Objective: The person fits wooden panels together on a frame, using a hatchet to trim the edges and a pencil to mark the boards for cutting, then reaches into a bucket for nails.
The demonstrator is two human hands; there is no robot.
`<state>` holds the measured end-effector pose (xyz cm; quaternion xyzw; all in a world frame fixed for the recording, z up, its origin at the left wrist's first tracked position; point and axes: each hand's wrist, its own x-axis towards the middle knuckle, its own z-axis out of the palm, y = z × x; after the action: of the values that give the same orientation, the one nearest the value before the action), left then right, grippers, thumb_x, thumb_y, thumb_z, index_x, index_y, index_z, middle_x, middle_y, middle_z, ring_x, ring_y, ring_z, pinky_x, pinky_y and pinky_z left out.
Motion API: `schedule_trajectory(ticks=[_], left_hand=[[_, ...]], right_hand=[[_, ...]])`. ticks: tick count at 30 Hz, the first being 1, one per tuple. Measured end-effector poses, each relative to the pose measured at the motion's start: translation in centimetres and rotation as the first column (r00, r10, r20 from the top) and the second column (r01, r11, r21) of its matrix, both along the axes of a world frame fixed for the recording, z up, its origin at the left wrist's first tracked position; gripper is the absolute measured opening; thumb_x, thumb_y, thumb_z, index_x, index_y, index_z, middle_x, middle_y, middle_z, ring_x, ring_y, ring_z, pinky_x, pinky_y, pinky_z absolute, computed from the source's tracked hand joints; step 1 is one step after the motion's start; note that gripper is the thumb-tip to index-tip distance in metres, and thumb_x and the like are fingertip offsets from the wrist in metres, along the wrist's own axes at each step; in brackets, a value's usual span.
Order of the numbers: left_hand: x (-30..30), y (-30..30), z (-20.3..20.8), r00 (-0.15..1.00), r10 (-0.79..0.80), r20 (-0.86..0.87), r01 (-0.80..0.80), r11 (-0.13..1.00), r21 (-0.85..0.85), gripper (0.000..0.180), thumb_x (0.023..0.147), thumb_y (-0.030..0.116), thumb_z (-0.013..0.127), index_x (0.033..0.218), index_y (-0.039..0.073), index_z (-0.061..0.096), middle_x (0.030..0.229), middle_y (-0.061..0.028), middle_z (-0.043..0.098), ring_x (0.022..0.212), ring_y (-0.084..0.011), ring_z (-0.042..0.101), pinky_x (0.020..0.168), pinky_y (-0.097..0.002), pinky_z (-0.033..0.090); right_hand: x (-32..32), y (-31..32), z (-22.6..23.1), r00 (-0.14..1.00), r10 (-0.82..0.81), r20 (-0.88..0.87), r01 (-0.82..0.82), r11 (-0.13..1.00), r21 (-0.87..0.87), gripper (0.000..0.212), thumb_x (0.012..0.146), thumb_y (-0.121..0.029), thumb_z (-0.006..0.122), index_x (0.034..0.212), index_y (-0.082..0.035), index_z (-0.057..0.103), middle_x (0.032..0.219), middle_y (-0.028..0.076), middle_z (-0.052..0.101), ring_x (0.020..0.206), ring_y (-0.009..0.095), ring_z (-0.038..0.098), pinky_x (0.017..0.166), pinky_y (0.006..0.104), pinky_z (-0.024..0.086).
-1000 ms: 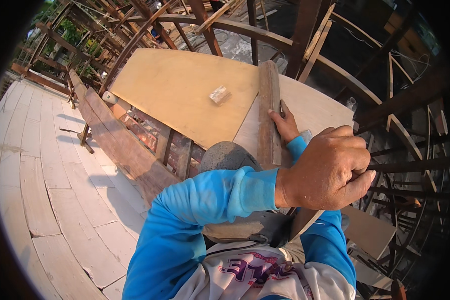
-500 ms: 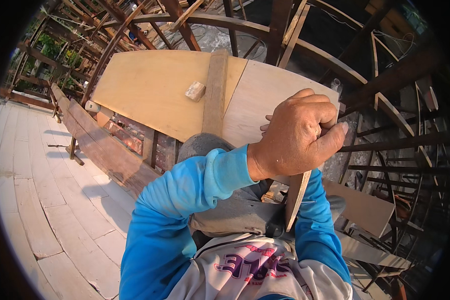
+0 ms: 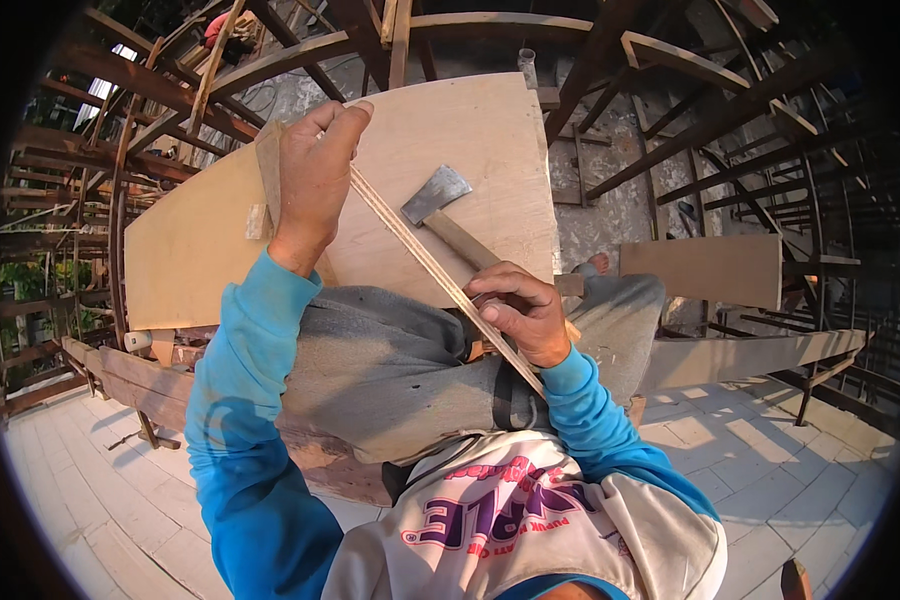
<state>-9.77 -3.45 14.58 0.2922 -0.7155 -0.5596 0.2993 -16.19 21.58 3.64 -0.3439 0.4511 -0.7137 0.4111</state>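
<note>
Left hand (image 3: 315,185): 10 o'clock, fingers clamped on plywood piece (image 3: 410,240)
Right hand (image 3: 525,312): 3 o'clock, fingers half-curled, can't tell grip from here
Hatchet (image 3: 442,192): 12 o'clock, on pale sheet (image 3: 500,130)

Before you, frame centre: hatchet (image 3: 451,229), dull metal head (image 3: 438,193), matt wooden handle (image 3: 470,246); plywood piece (image 3: 420,250), rough layered edge; your trousers (image 3: 380,345), matt cloth; upper centre, wood panel (image 3: 500,145), smooth
</note>
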Motion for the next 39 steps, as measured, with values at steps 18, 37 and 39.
schedule_trajectory(ticks=[18,37,39], left_hand=[[-2.9,2.0,-2.4,0.987,0.138,-0.082,-0.152,0.968,-0.201,0.040,0.094,0.022,0.048,0.058,0.007,0.040,0.057,-0.0031,0.041,0.053,-0.0122,0.039,0.054,-0.0279,0.035],[-7.1,5.5,-6.7,0.999,-0.004,-0.052,0.000,0.997,-0.081,0.037,0.093,0.022,0.046,0.060,0.004,0.044,0.055,-0.0048,0.043,0.053,-0.0154,0.040,0.055,-0.0307,0.035],[-7.2,5.4,-7.2,0.999,0.005,-0.039,-0.002,0.998,0.062,0.039,0.093,0.022,0.046,0.058,0.008,0.039,0.057,-0.0040,0.039,0.056,-0.0144,0.041,0.057,-0.0294,0.036]], right_hand=[[1.6,1.8,3.1,0.962,-0.146,0.233,0.068,0.948,0.312,0.039,0.101,-0.032,0.048,0.103,0.003,0.064,0.100,0.010,0.065,0.091,0.015,0.059,0.087,0.0291,0.046],[4.1,5.5,-2.6,0.782,-0.295,0.550,0.306,0.949,0.073,0.033,0.099,-0.032,0.052,0.092,-0.001,0.061,0.094,0.007,0.062,0.076,0.011,0.048,0.073,0.0257,0.041],[3.8,5.6,-2.6,0.784,-0.270,0.559,0.286,0.956,0.059,0.033,0.099,-0.031,0.053,0.091,0.000,0.062,0.095,0.008,0.063,0.079,0.012,0.051,0.076,0.0273,0.043]])
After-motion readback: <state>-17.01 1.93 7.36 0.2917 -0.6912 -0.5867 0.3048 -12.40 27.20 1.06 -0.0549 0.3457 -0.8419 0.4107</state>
